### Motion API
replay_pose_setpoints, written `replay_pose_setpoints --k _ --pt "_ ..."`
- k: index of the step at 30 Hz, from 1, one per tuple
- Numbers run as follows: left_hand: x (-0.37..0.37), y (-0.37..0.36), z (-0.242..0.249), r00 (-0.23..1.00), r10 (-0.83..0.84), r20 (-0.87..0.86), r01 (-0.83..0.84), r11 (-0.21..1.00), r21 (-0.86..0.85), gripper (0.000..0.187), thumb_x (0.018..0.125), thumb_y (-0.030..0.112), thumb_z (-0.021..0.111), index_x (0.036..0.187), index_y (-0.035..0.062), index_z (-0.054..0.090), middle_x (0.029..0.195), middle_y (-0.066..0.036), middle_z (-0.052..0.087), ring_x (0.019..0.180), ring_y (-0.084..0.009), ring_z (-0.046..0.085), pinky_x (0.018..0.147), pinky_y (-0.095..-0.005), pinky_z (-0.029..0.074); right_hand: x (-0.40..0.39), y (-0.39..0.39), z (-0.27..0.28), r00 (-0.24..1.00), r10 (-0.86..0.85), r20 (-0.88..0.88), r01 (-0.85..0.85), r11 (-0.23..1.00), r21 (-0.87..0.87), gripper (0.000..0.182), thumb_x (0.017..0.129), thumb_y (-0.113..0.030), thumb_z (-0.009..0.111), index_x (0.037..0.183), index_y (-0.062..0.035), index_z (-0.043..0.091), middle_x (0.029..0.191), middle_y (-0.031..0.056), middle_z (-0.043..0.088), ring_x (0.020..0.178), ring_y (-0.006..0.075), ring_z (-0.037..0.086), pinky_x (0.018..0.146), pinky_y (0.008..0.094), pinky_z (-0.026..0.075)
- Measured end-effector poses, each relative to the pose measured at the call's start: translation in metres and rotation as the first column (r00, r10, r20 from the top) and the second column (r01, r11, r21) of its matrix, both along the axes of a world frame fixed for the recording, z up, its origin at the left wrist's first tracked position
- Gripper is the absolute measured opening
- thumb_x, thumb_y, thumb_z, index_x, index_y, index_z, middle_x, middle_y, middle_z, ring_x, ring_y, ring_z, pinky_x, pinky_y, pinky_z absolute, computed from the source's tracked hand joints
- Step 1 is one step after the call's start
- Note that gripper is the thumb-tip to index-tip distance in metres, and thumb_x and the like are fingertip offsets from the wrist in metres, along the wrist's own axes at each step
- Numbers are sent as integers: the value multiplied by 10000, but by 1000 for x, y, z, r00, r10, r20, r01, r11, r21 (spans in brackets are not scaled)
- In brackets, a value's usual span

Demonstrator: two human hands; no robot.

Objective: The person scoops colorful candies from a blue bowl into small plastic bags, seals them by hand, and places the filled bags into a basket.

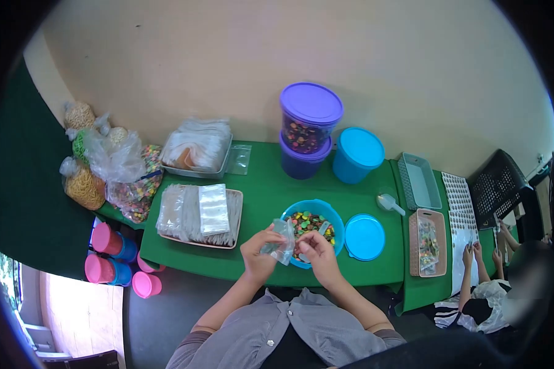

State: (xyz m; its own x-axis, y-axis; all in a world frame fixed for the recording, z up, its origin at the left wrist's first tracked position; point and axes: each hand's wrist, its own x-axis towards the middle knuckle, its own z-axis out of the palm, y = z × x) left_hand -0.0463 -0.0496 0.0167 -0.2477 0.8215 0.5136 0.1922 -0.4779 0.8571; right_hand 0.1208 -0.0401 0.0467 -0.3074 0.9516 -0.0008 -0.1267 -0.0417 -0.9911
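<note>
My left hand (260,247) pinches a small clear plastic zip bag (282,245) by its side, in front of the bowl. My right hand (316,251) is just right of the bag, fingers curled and pressed together; whether they grip the bag's edge or something tiny cannot be made out. Beneath both hands sits a blue bowl (337,222) of colorful round candies (306,222). A clear scoop (324,227) seems to rest in the candies, partly hidden by my right hand. Beside the bowl lies a round blue lid (364,237).
Left stands a basket of plastic bags (188,212), with a tray of more bags (197,147) behind. Stacked purple tubs (311,104) and a blue tub (358,157) stand at the back. A scoop (389,203), pink basket (414,246) and a co-worker's hands (472,249) are right.
</note>
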Motion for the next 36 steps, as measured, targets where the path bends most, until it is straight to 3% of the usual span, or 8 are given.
replay_pose_setpoints --k 6,11,14,17,28,30,33,36 --pt "34 9 5 911 90 -403 15 968 249 232 694 -30 731 906 61 704 911 -88 667 899 -256 652 919 -436 500 33 4 8 1000 -23 16 22 1000 7 160 879 -82 667 997 24 641 846 44 647 763 96 600 685 252 490" --pt "59 19 21 658 217 -721 -19 962 273 745 640 93 787 1328 142 506 1208 -80 584 1138 -306 556 1072 -521 345 57 14 7 979 -123 164 103 987 127 115 849 -87 704 861 26 686 743 37 658 678 83 592 606 235 473" --pt "69 28 12 752 58 -657 82 980 180 866 621 141 808 1390 181 412 1243 -62 575 1164 -311 542 1109 -550 273 68 16 15 942 -79 328 28 987 157 130 833 -98 722 813 25 682 710 38 649 662 75 582 594 232 460" --pt "65 36 5 863 -179 -473 236 969 65 759 636 143 805 1324 170 484 1234 -59 584 1150 -295 551 1095 -553 296 77 23 10 948 5 319 -32 997 77 162 847 -124 714 790 20 665 700 31 628 652 68 559 590 237 449" --pt "66 48 11 885 -290 -364 238 954 -181 586 613 132 798 1153 112 574 1114 -111 602 1096 -322 556 1003 -468 394 82 49 -12 986 169 -3 -168 980 -103 195 932 -142 602 813 5 651 752 44 614 666 93 547 613 260 445" --pt "68 52 9 903 -307 -299 249 944 -218 566 611 135 795 1133 108 577 1107 -112 601 1096 -320 555 994 -466 396 82 50 -7 911 -3 413 -94 972 214 168 909 -124 621 802 3 644 724 79 605 651 128 563 612 279 453" --pt "67 57 3 794 -200 -574 165 980 -112 551 616 154 795 1115 101 569 1083 -103 602 1090 -311 559 995 -461 395 83 49 -14 692 -395 604 -26 823 568 152 865 -125 666 782 -1 640 706 93 602 653 162 590 595 300 459" --pt "71 62 4 727 -146 -671 133 989 -71 554 604 175 799 1099 90 567 1068 -90 603 1081 -310 560 1000 -466 389 84 52 -10 773 -335 539 59 883 465 161 825 -135 697 750 -9 633 689 88 594 660 176 607 611 335 474"
